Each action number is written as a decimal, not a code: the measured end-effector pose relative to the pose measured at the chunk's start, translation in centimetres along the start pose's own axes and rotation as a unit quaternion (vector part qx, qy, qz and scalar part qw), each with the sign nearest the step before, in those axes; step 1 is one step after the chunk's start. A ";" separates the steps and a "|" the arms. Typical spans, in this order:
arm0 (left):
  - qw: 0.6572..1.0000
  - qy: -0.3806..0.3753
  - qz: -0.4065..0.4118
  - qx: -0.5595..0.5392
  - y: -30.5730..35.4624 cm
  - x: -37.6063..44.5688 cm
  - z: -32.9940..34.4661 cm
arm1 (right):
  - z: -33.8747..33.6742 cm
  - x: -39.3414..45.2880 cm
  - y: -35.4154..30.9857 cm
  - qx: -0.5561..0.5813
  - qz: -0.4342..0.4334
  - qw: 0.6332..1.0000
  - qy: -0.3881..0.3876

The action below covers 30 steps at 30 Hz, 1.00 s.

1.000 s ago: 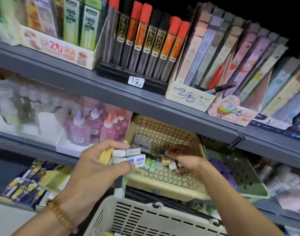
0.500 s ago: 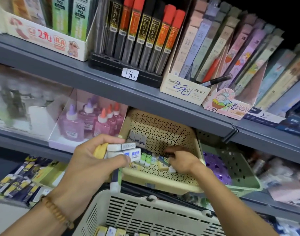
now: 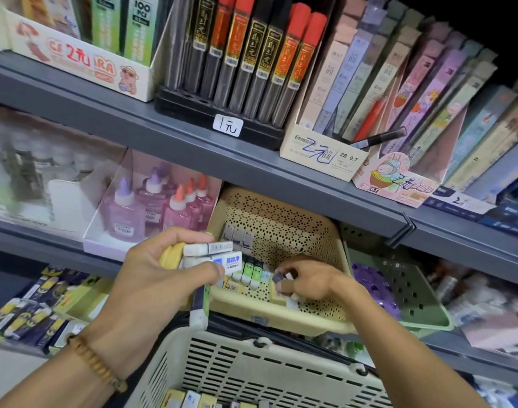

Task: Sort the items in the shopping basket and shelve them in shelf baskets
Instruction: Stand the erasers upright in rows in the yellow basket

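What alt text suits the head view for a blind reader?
A right hand places an eraser in a beige shelf basket while the left hand grips more erasers above a shopping basket.

open right half of beige shelf basket [image 3: 334,254], erasers [image 3: 249,273] crowding left, upper shelf [image 3: 251,169] overhanging

Seen from 1 head-worn wide-angle camera, close in, facing forward and slightly down over the shopping basket [image 3: 251,375] toward store shelves [image 3: 193,142] tilted across frame.
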<state>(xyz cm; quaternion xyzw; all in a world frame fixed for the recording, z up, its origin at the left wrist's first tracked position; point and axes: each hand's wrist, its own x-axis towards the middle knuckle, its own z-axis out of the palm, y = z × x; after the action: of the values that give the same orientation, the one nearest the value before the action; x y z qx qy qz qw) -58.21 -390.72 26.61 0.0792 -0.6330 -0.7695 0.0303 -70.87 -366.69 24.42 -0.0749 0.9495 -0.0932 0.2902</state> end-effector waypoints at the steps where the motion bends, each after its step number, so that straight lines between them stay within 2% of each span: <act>1: 1.000 0.000 0.000 0.001 0.0 0.0 0.0 | 0.2 -0.2 -0.1 0.014 -0.002 1.000 -0.025; 4: 1.000 -0.004 -0.004 0.001 0.0 0.0 0.1 | 0.0 -0.7 -0.2 0.087 -0.006 0.995 -0.053; 6: 1.000 -0.008 -0.007 -0.001 -0.1 0.0 0.2 | -0.5 -0.6 -0.2 0.132 0.008 0.991 -0.018; 8: 1.000 -0.008 -0.008 -0.001 -0.3 0.0 0.3 | -0.9 0.3 -0.4 0.138 0.027 0.990 0.026; 11: 1.000 -0.007 -0.006 -0.004 -0.4 -0.1 0.3 | -0.5 1.7 -1.0 0.121 0.049 0.991 0.035; 16: 1.000 -0.010 -0.008 0.009 -0.4 -0.1 0.1 | -0.4 2.0 -0.4 0.064 0.035 0.993 0.093; 20: 1.000 -0.006 -0.012 0.006 -0.5 0.0 0.2 | -0.5 1.9 0.6 0.107 0.045 0.990 0.077; 23: 1.000 -0.003 -0.014 0.007 -0.6 0.0 0.4 | -0.5 2.3 0.5 0.098 0.046 0.991 0.082; 27: 1.000 -0.003 -0.015 0.008 -0.5 -0.1 0.3 | -0.7 2.7 0.4 0.207 0.047 0.972 0.102; 30: 1.000 -0.003 -0.015 0.005 -0.5 -0.1 0.3 | -0.6 2.4 0.3 0.201 0.044 0.974 0.097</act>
<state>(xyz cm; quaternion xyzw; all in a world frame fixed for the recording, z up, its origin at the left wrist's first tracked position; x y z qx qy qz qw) -58.14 -390.27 26.20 0.0869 -0.6355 -0.7670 0.0166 -73.21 -366.80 23.54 0.0364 0.9373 -0.2758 0.2099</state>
